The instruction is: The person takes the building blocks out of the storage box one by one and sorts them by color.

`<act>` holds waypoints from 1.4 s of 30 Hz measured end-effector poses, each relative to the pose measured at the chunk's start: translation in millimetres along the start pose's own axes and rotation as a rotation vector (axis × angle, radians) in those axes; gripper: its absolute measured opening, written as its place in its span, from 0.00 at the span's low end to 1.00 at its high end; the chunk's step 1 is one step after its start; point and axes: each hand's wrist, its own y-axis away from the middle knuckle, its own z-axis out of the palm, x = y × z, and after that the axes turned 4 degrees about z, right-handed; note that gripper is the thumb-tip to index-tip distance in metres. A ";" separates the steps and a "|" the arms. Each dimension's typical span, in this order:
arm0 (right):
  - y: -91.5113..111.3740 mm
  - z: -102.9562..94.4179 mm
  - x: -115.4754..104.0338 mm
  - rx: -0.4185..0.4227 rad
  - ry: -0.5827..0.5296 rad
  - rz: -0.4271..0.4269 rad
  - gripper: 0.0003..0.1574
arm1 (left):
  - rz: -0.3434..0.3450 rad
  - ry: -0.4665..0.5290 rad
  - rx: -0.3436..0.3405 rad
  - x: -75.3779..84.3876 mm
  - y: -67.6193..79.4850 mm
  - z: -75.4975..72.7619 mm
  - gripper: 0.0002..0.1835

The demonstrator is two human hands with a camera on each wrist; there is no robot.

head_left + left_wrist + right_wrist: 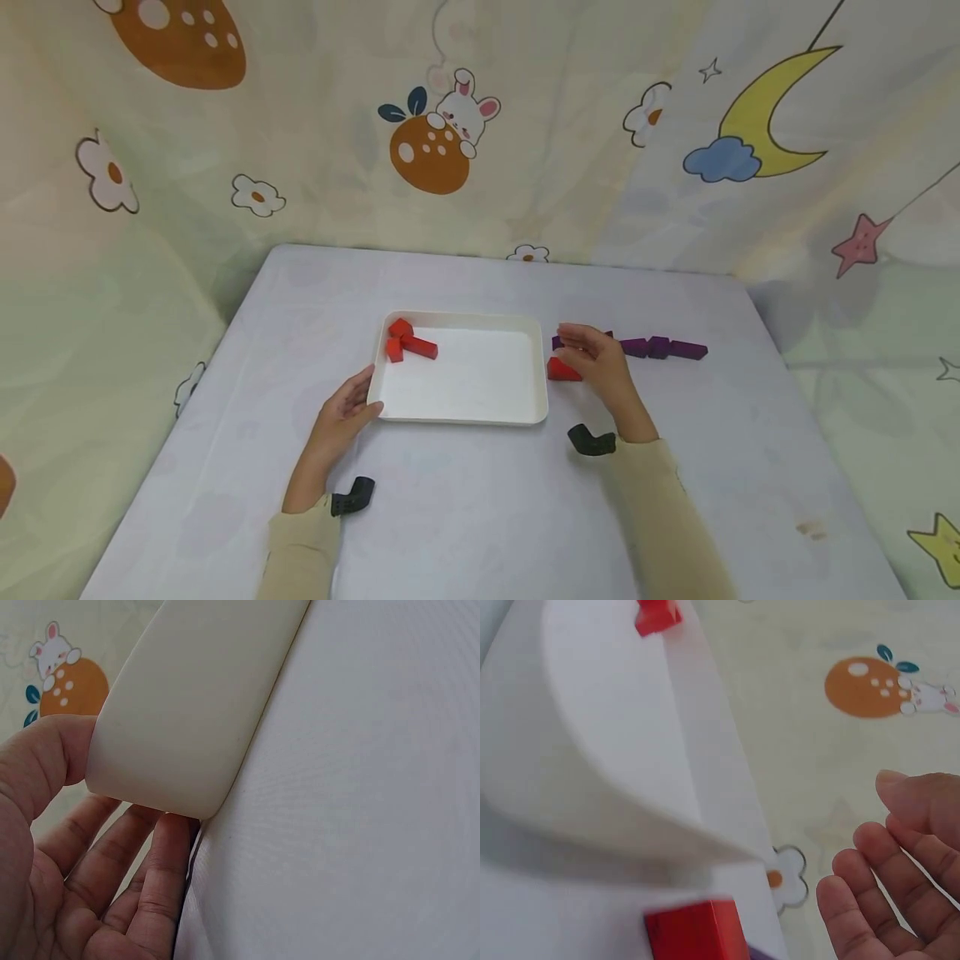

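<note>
A shallow white tray lies on the table, with several red blocks in its far left corner. My left hand holds the tray's near left corner; in the left wrist view the thumb is over the rim and the fingers are against the outside. My right hand is just right of the tray, holding nothing, with its fingers loosely extended. Beside it a red block lies near the tray's right wall. Purple blocks lie behind and right of this hand, which partly hides the row.
A white cloth covers the table. Its far edge meets a patterned cloth backdrop, which also hangs at both sides. Dark wrist-worn pieces stick out from both sleeves.
</note>
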 end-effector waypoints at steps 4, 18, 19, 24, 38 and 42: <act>-9.4 25.8 -6.9 -0.024 -0.052 -0.010 0.26 | -0.011 -0.014 -0.004 1.4 0.1 -0.8 0.38; -23.3 120.2 -18.1 -0.080 -0.173 -0.005 0.25 | -0.038 -0.011 -0.007 7.0 1.9 -3.4 0.38; -24.6 126.1 -18.4 -0.086 -0.171 -0.004 0.25 | -0.035 -0.011 -0.007 7.1 2.1 -3.5 0.38; -30.6 150.0 -23.9 -0.136 -0.144 0.074 0.29 | -0.018 -0.010 -0.004 6.9 1.6 -4.1 0.38; -40.9 196.4 -33.2 -0.095 0.125 0.137 0.18 | -0.034 0.011 0.002 6.5 6.6 -0.5 0.38; -38.8 199.3 -34.2 -0.059 0.172 0.099 0.13 | -0.031 0.008 0.006 6.6 8.5 -1.0 0.38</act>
